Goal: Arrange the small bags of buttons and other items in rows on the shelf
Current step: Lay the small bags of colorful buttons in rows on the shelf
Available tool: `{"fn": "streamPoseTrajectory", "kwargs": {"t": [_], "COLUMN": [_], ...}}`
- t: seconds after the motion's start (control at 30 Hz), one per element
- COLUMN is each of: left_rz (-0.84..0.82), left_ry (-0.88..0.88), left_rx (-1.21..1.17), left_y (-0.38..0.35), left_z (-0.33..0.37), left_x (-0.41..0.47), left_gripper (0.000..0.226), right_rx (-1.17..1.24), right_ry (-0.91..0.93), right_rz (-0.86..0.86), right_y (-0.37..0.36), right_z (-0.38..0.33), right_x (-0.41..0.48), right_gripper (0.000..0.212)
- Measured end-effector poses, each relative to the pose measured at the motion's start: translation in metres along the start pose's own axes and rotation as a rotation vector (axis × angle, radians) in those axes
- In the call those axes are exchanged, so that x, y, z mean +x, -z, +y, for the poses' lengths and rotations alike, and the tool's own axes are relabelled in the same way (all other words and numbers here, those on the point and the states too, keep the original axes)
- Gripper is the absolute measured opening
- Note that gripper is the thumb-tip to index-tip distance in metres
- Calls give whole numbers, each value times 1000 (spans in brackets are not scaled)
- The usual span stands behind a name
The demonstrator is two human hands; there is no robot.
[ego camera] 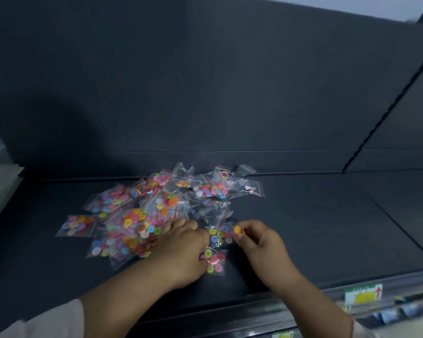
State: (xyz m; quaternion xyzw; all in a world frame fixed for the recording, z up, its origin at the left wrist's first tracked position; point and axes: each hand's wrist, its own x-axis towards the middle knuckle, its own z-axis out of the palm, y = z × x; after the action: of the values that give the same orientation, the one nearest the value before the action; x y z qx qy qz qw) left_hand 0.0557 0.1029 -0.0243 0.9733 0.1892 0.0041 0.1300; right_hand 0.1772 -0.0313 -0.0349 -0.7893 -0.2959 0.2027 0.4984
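A loose heap of small clear zip bags of coloured buttons (152, 208) lies on the dark shelf (303, 228), left of centre. One bag (77, 225) lies flat by itself at the heap's left edge. My left hand (181, 250) and my right hand (259, 242) are at the heap's near right side, both pinching one small bag of buttons (221, 236) between them. Another bag (215, 261) of pink and green buttons lies just below, partly under my left hand.
The shelf's dark back wall (205, 93) rises behind the heap. A perforated upright (386, 111) slants at the right. A price label (363, 295) sits on the shelf's front rail, with packaged goods (401, 311) below it.
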Motion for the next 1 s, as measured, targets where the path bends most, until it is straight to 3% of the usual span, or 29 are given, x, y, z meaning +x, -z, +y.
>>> {"fn": "streamPoseTrajectory", "kwargs": {"t": [0.07,0.17,0.27,0.4,0.47,0.63,0.87,0.93,1.0], "left_rz": [50,110,57,12,-25,46,114,106,116], "left_ry": [-15,71,158,303,365,414,456,463,462], "left_rx": [-117,-518,-873,-1115,-1160,-1162,-1152,-1185,-1228], "left_y": [2,8,18,25,26,32,35,33,32], "left_z": [-2,-3,-4,-1,3,16,39,45,53], "left_x": [-1,1,7,16,18,29,46,52,56], "left_gripper": [26,24,17,8,10,23,18,18,17], "right_rx": [293,723,965,813,672,366,-209,-89,151], "right_ry": [-202,-493,-595,-489,-440,-336,-63,34,12], "right_rz": [20,-1,-37,-63,-63,-51,-63,-69,-209], "right_y": [-2,0,4,7,11,29,57,60,61], "right_z": [-9,-17,-19,-16,-12,-1,9,0,-14], "right_x": [0,3,6,8,13,31,53,55,54], "right_gripper": [15,17,26,5,8,7,6,7,10]}}
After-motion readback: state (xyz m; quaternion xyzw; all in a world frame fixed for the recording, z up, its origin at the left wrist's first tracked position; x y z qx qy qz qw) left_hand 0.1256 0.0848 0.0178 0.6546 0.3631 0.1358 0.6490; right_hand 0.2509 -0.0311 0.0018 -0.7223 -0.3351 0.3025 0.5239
